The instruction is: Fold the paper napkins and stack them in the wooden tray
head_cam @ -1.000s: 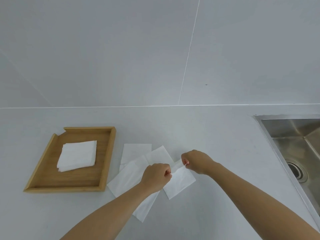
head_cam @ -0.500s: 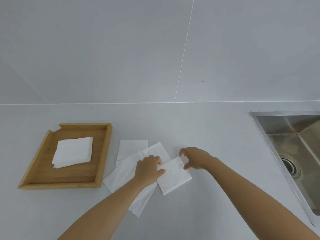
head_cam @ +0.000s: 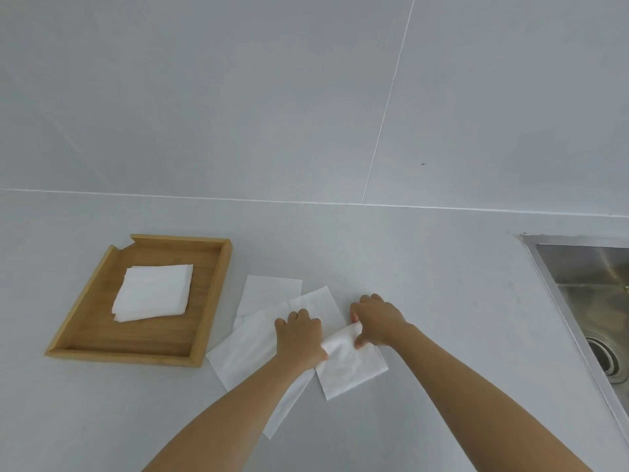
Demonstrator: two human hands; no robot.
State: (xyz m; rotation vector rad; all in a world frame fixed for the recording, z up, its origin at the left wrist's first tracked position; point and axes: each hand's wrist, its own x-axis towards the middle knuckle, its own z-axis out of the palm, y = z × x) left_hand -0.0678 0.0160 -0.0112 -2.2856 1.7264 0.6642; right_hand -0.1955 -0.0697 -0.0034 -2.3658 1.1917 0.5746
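A wooden tray [head_cam: 207, 301] lies on the counter at the left, and a stack of folded white napkins [head_cam: 153, 292] rests inside it. To its right several loose white napkins [head_cam: 252, 335] overlap on the counter. A smaller folded napkin [head_cam: 350, 369] lies on top of them at the right. My left hand [head_cam: 301, 338] presses flat on that napkin's left edge. My right hand [head_cam: 376, 321] pinches its far edge, which is lifted and curls toward me.
A steel sink [head_cam: 592, 301] with a drain is sunk into the counter at the far right. A tiled wall rises behind the counter [head_cam: 425, 267]. The tray's right wall stands close to the loose napkins.
The napkin was held up between both hands, then laid flat. My left hand now presses it down while my right hand lifts its far edge over.
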